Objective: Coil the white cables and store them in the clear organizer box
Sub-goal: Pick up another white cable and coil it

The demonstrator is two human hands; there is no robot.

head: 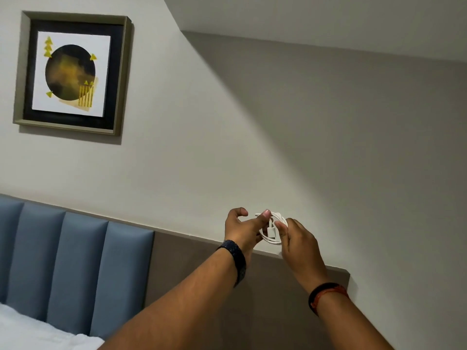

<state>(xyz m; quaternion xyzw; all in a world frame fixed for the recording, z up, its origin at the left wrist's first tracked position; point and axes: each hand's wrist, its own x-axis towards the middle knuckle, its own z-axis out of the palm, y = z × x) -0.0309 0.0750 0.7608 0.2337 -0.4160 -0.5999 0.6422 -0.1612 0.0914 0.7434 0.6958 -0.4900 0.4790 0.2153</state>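
While both hands hold the cable [274, 240] up just above the headboard's [177, 251] top edge, it sits between them as a small coil. The left hand [242, 229] pinches the coil's top with curled fingers, and the right hand [300, 245] grips its right side, thumb pressed across the loops. The plug [271, 229] hangs loose inside the ring (untucked, it seems). If either pinch slackens, the springy loops would likely fan open or drop behind the headboard. The box is not in view.

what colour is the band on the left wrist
Dark navy, nearly black. The wristband shows best in the head view, the only one.
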